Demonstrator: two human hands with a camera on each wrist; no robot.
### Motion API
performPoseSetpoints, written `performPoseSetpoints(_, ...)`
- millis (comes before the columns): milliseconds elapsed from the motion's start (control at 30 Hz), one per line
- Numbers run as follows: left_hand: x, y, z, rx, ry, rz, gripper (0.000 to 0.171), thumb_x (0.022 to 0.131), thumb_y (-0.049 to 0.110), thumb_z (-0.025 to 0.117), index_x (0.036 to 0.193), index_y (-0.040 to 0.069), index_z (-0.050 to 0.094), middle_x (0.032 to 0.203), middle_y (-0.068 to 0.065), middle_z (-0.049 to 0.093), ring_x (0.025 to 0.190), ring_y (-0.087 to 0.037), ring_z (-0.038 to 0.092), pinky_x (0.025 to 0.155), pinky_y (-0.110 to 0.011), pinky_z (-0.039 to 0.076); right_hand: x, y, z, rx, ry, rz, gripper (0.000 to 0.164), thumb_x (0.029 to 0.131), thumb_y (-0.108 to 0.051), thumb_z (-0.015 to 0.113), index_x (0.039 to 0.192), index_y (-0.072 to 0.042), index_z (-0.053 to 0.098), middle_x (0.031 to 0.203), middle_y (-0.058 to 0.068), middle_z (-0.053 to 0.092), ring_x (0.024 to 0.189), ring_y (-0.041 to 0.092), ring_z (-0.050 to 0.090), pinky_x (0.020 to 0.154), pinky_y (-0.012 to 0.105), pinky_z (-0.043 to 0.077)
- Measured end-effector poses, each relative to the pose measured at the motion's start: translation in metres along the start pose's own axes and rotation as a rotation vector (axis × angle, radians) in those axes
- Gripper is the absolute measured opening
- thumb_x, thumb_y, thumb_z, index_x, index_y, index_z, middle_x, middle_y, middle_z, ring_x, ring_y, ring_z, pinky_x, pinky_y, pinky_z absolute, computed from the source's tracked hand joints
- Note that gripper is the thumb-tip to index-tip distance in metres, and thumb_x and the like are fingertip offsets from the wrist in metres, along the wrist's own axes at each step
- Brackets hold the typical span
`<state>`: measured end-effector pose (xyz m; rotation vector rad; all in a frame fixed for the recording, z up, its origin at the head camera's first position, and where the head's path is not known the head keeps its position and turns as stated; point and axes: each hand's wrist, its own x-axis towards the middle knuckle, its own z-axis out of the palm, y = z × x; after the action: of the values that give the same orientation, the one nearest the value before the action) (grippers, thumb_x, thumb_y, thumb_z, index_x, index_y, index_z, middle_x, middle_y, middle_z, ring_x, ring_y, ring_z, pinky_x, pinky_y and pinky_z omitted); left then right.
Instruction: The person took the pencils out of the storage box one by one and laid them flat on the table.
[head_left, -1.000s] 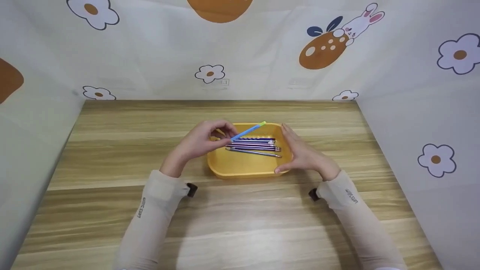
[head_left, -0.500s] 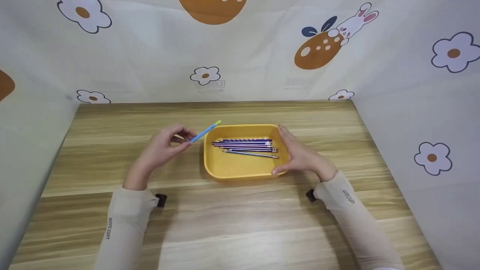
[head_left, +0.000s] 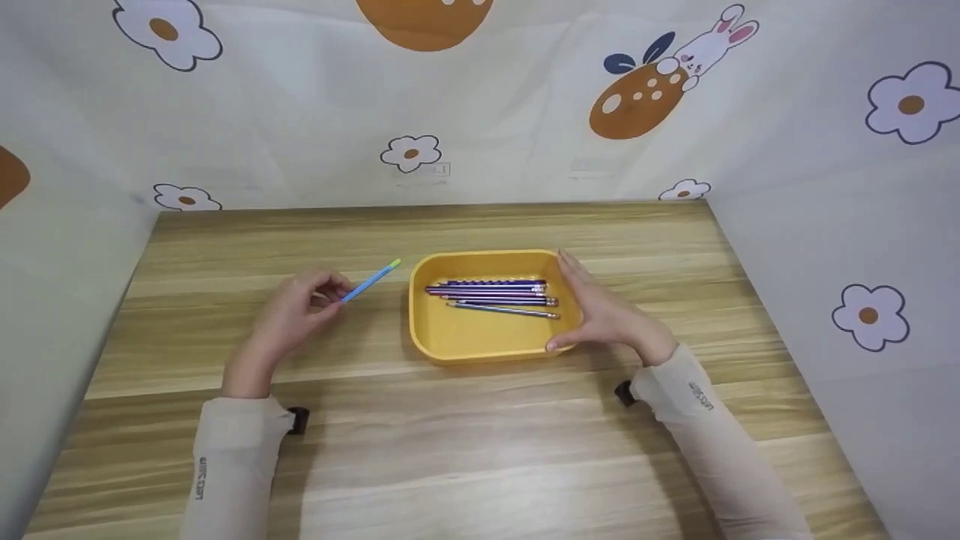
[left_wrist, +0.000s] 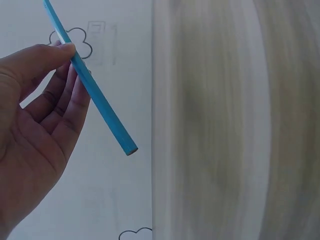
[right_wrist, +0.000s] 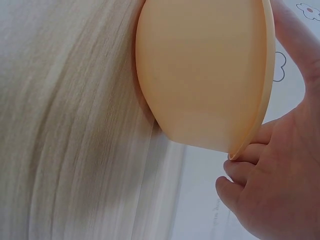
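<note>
Left hand (head_left: 289, 315) pinches blue pencil (head_left: 371, 281) at bin's (head_left: 487, 335) nine o'clock, right hand (head_left: 609, 311) spread, gripping three; narrow pinch, I judge, could slip.

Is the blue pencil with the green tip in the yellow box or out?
Out: the left hand pinches the blue pencil to the left of the yellow box, with table showing between them.

From above, the head view faces forward and down; both close, sideways-turned wrist views share its table (head_left: 465, 435).
</note>
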<state>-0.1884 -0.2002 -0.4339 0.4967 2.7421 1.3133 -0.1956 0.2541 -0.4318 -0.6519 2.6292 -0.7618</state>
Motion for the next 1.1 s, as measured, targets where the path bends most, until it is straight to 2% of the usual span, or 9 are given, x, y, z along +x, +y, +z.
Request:
performPoseSetpoints(233, -0.009, -0.014, -0.001, 0.128, 0.006, -0.041, 0.016, 0.090, -0.005, 0.063, 0.105, -0.002, 0.067, 0.099, -0.017, 0.069, 0.091, -0.026, 0.064, 0.082, -0.042, 0.056, -0.002, -0.002, 0.001, 0.017, -0.004, 0.005, 0.142, 0.064, -0.055, 0.087, 0.159, -0.004, -0.006, 0.167, 0.010, -0.014, 0.156, 0.032, -0.005, 0.126, 0.051, 0.007)
performPoseSetpoints(467, -0.013, -0.024, -0.003, 0.228, -0.013, -0.067, 0.016, 0.088, -0.004, 0.062, 0.102, 0.000, 0.068, 0.095, -0.015, 0.068, 0.087, -0.026, 0.063, 0.077, -0.038, 0.052, -0.001, -0.002, 0.002, 0.021, -0.013, 0.014, 0.142, 0.064, -0.055, 0.087, 0.159, -0.006, -0.007, 0.167, 0.009, -0.014, 0.156, 0.032, -0.005, 0.126, 0.051, 0.007)
performPoseSetpoints(600, -0.011, -0.027, -0.006, 0.249, -0.040, -0.070, 0.017, 0.088, -0.004, 0.061, 0.102, 0.000, 0.069, 0.095, -0.016, 0.068, 0.087, -0.026, 0.062, 0.077, -0.037, 0.050, 0.000, -0.001, 0.001, 0.024, -0.008, 0.030, 0.141, 0.064, -0.051, 0.089, 0.159, -0.008, -0.007, 0.167, 0.007, -0.014, 0.156, 0.029, -0.005, 0.126, 0.050, 0.007)
performPoseSetpoints(833, -0.019, -0.033, -0.011, 0.281, -0.111, -0.097, 0.014, 0.089, -0.005, 0.061, 0.101, -0.001, 0.067, 0.096, -0.017, 0.067, 0.088, -0.028, 0.061, 0.078, -0.041, 0.050, 0.000, 0.000, 0.007, 0.036, -0.030, 0.023, 0.141, 0.065, -0.054, 0.088, 0.159, -0.008, -0.007, 0.167, 0.006, -0.015, 0.156, 0.028, -0.007, 0.126, 0.049, 0.006)
performPoseSetpoints(1100, -0.006, -0.030, -0.016, 0.289, -0.190, -0.134, 0.018, 0.090, -0.006, 0.058, 0.104, 0.001, 0.067, 0.103, -0.018, 0.066, 0.094, -0.030, 0.059, 0.084, -0.046, 0.049, 0.000, 0.000, 0.000, 0.052, -0.023, 0.037, 0.143, 0.064, -0.056, 0.088, 0.159, -0.009, -0.008, 0.167, 0.006, -0.016, 0.156, 0.028, -0.007, 0.126, 0.049, 0.006)
